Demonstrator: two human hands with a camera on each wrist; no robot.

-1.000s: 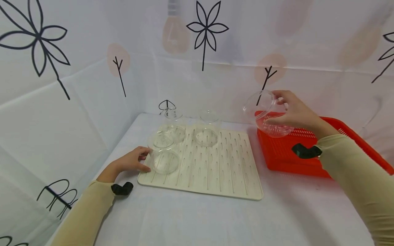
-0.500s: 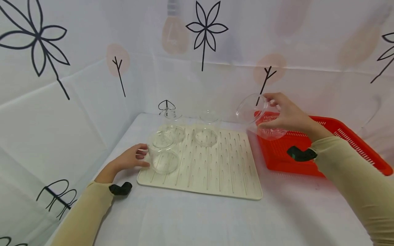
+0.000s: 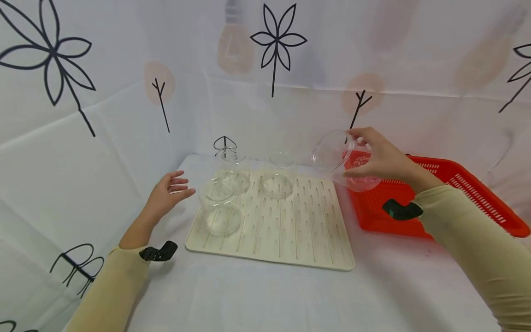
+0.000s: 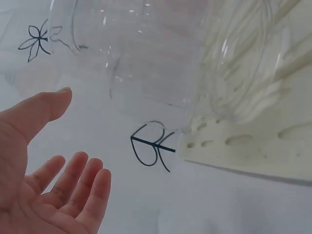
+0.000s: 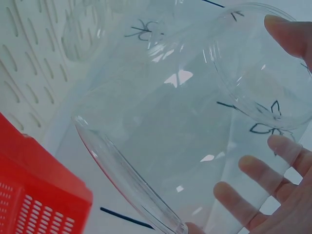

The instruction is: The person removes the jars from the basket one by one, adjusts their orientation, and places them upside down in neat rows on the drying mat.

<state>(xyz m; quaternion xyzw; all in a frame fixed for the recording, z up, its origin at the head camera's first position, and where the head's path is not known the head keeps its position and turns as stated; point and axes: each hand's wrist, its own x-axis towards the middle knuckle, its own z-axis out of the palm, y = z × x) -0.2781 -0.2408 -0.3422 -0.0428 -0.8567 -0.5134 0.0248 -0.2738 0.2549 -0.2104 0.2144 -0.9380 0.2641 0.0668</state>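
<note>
Lying on its side in the air, a clear jar (image 3: 329, 154) is gripped by my right hand (image 3: 383, 157), above the left end of the red basket. In the right wrist view, thumb and fingers span the see-through jar (image 5: 161, 112). My left hand (image 3: 166, 196) is raised off the table with its fingers extended, left of a clear jar (image 3: 221, 219) and apart from it. That jar stands at the front left of a cream ridged mat (image 3: 315, 230). Two more clear jars stand behind: one at back left (image 3: 235, 180), another at back middle (image 3: 278, 184).
The red perforated basket (image 3: 373, 221) sits right of the mat; its contents are hard to make out. A white cloth covers the table (image 3: 249, 295). Printed white fabric walls (image 3: 298, 115) close off the back and left.
My left hand has left the front-left jar and moved up and to the left. My right hand has carried its jar left and slightly down, toward the mat.
</note>
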